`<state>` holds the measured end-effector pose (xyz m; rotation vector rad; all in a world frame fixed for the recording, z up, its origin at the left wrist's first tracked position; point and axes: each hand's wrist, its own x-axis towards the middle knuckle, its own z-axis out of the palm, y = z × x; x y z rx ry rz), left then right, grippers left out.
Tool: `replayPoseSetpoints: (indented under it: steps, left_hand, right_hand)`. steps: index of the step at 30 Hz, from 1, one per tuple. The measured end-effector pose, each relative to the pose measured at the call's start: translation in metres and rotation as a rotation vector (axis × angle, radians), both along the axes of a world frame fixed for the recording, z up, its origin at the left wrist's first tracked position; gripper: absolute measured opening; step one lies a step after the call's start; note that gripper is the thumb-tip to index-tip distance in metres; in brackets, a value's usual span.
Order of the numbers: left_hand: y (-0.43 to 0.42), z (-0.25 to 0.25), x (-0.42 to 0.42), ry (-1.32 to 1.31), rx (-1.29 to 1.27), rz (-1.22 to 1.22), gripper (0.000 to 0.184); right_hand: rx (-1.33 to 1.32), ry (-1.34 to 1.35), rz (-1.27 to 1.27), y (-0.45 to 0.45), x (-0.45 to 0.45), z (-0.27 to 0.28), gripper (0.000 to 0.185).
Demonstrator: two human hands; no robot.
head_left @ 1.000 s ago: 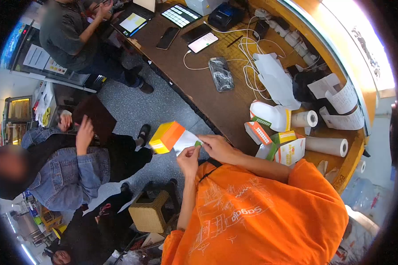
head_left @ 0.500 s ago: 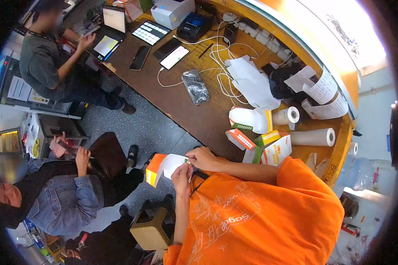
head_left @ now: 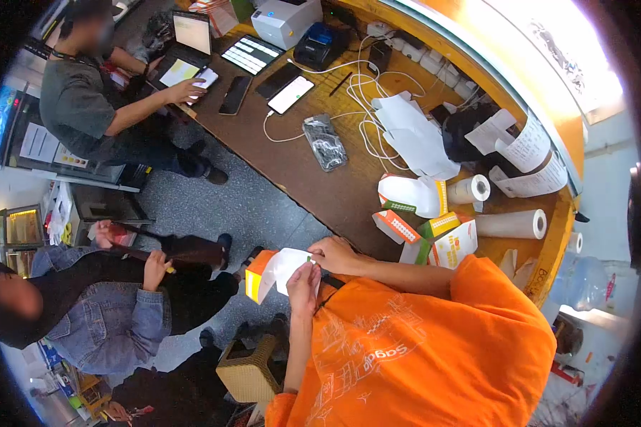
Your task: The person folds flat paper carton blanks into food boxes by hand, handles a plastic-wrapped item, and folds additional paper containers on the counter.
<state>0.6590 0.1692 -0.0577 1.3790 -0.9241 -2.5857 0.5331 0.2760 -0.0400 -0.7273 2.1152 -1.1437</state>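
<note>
A folding paper food box [head_left: 283, 269], white inside with orange and yellow outer panels, is held in front of the orange shirt. My left hand [head_left: 303, 286] pinches its near edge from below. My right hand [head_left: 334, 255] is closed on the same edge, close beside the left fingertips. A small green patch on the box shows between the two hands. Its orange and yellow end points away from me, partly folded up. To the right, on the table [head_left: 292, 192], several similar boxes [head_left: 452, 244] lie partly formed.
Rolls [head_left: 511, 224], paper sheets [head_left: 417, 135], tangled white cables, phones [head_left: 292, 95], a tablet, a laptop and a printer [head_left: 286, 21] occupy the table. One person stands at the laptop. Another person in a denim jacket is at the left. A woven stool [head_left: 248, 370] stands below my hands.
The whole view has shifted slightly. My hands stay on the box edge. The person by the laptop has lowered a hand with a phone to the table; the denim-jacketed person's hands have moved.
</note>
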Motion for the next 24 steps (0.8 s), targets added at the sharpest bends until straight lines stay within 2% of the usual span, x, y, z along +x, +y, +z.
replayPoseSetpoints:
  steps: [4,6,7,8,12,15,18,20,22,24]
  left_hand:
    - [-0.005,-0.023,0.01,0.073,0.059,0.01,0.017]
    - [0.001,-0.008,0.01,0.036,0.043,-0.033,0.017]
    - [-0.004,-0.031,0.019,0.035,0.041,-0.118,0.019]
    - [-0.004,-0.03,0.018,0.041,0.031,-0.111,0.019]
    - [-0.002,-0.021,0.015,0.027,0.046,-0.103,0.021]
    - [-0.003,-0.013,0.011,-0.1,0.157,-0.042,0.021]
    - [-0.005,-0.011,0.006,-0.2,0.076,-0.072,0.02]
    - [-0.005,-0.017,0.011,-0.188,0.082,-0.053,0.018]
    - [-0.007,-0.033,0.015,0.055,0.136,0.0,0.017]
    - [-0.007,-0.026,0.014,0.056,0.088,0.011,0.016]
  right_hand:
    - [-0.005,-0.019,-0.009,-0.001,-0.001,0.003,0.019]
    - [-0.019,0.028,-0.029,-0.001,-0.001,0.005,0.021]
    - [0.009,0.005,-0.029,-0.001,-0.003,0.007,0.021]
    - [0.037,-0.017,-0.032,0.0,-0.005,0.008,0.022]
    - [0.078,0.153,0.007,-0.001,0.006,-0.006,0.024]
    - [0.103,0.137,0.06,-0.001,0.007,-0.002,0.023]
    - [0.131,0.175,0.054,-0.004,0.009,-0.008,0.021]
    - [0.108,0.194,0.089,-0.003,0.009,-0.014,0.02]
    - [0.089,0.175,0.06,-0.005,0.007,-0.004,0.019]
    - [0.063,0.156,0.039,-0.008,0.006,-0.003,0.019]
